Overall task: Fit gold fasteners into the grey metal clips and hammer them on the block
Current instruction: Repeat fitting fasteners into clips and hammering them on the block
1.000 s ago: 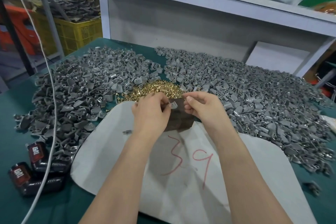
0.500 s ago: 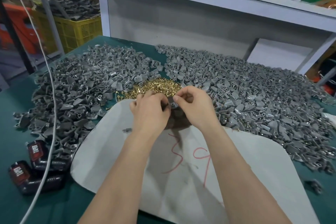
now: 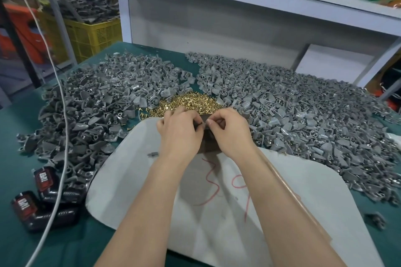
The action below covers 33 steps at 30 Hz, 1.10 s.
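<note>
My left hand (image 3: 180,134) and my right hand (image 3: 230,132) meet over the dark block (image 3: 209,144), which stands at the far end of a white board (image 3: 282,201). The fingertips of both hands pinch a small grey metal clip (image 3: 200,124) between them. Whether a gold fastener sits in it is hidden by the fingers. A heap of gold fasteners (image 3: 186,103) lies just beyond the hands. Large piles of grey clips spread to the left (image 3: 97,102) and to the right (image 3: 303,110). No hammer is in view.
Two black and red battery packs (image 3: 41,197) and a white cable (image 3: 58,136) lie at the left on the green table. A single clip (image 3: 153,154) sits on the board, another one (image 3: 376,220) at the right. A white shelf (image 3: 238,13) stands behind.
The right hand has moved left and closed in against the left hand, and both have sunk slightly over the block, now covering most of it.
</note>
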Motion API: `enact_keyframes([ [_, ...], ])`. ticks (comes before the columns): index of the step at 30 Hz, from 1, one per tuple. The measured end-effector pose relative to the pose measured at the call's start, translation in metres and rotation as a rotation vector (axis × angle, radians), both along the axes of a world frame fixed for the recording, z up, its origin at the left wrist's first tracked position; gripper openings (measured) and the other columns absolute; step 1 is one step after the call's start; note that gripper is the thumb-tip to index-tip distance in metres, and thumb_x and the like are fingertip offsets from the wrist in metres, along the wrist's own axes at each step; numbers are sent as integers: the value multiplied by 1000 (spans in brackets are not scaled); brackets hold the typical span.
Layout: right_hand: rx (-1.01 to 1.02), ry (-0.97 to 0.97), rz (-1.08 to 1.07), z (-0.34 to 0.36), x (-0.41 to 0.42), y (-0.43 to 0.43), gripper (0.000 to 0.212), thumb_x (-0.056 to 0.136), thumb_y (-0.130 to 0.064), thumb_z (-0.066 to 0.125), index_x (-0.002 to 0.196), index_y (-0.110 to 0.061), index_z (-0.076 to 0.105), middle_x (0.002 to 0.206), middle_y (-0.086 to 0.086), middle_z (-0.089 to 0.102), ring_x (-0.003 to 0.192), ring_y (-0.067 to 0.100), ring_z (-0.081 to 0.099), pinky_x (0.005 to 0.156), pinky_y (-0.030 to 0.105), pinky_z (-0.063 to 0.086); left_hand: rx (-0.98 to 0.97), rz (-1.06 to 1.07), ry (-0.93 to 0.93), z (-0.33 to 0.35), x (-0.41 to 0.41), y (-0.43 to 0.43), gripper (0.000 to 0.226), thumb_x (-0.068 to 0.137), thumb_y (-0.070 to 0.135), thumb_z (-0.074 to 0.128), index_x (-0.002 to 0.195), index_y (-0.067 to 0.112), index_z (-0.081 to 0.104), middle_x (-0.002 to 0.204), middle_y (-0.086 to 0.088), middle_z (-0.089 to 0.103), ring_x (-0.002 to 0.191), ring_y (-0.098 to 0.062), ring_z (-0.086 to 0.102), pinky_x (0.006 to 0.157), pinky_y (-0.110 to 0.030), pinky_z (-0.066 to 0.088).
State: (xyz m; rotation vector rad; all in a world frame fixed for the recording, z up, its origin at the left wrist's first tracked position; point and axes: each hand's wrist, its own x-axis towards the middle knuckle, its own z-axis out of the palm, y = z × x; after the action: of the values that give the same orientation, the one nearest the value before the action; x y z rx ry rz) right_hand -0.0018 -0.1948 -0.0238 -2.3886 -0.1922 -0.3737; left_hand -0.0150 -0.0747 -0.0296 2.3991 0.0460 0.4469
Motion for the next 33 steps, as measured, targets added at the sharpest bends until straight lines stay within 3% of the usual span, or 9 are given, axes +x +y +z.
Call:
enact_keyframes([
  [3,-6,0,-12,1,-1,1,15,88,-16,62,75,-21,57,79,-12,47,66,0,45,68,20,35,7,-8,-6,0,0,0,6,90,29,60,87,27,65,96,12,49,108,-22,40,81,-31,22],
  [7,-167,51,13,16,-1,5,12,90,-16,58,78,-19,57,90,0,55,84,17,53,79,30,42,11,-7,-7,0,1,0,6,90,28,60,90,26,65,101,10,55,109,-23,40,79,-30,19],
  [10,-349,98,21,27,1,10,11,93,-17,53,94,-11,62,100,6,58,95,24,56,81,32,44,28,-4,-22,-1,1,0,6,90,26,60,89,22,66,102,8,57,107,-24,41,76,-30,18],
  [13,-380,123,22,32,1,12,16,94,-17,52,101,-8,62,108,10,59,100,27,55,85,35,45,31,-7,-31,-2,1,0,6,89,25,61,88,21,66,100,8,57,106,-24,41,74,-30,17],
  [19,-260,151,35,31,-1,6,13,92,-20,57,95,-14,69,95,1,65,89,17,58,83,30,47,28,-9,-15,1,-1,0,6,89,28,62,86,25,65,101,11,57,108,-22,40,78,-30,19],
  [22,-70,98,-81,30,-5,-17,20,92,-23,58,109,-15,67,99,-3,64,90,13,57,84,26,44,9,-9,-9,4,-3,1,12,89,29,62,78,31,58,94,16,50,107,-19,39,80,-31,19],
  [24,-202,129,-255,26,-8,-39,19,92,-29,58,100,-13,64,95,4,65,86,22,59,77,31,48,5,-19,5,4,-3,1,14,89,29,62,77,32,56,93,17,48,106,-18,39,81,-30,19],
  [27,-514,415,-326,14,-12,-51,22,89,-31,61,88,-12,49,86,6,59,83,28,60,67,33,45,9,-24,18,5,-3,0,11,90,29,62,80,31,58,95,17,49,106,-17,39,83,-31,20],
  [33,-397,414,-309,18,-4,-56,24,92,-20,53,109,-3,55,103,16,59,87,33,59,71,36,48,-7,-25,20,6,-4,0,13,90,28,61,79,31,55,94,15,48,107,-19,38,82,-30,19],
])
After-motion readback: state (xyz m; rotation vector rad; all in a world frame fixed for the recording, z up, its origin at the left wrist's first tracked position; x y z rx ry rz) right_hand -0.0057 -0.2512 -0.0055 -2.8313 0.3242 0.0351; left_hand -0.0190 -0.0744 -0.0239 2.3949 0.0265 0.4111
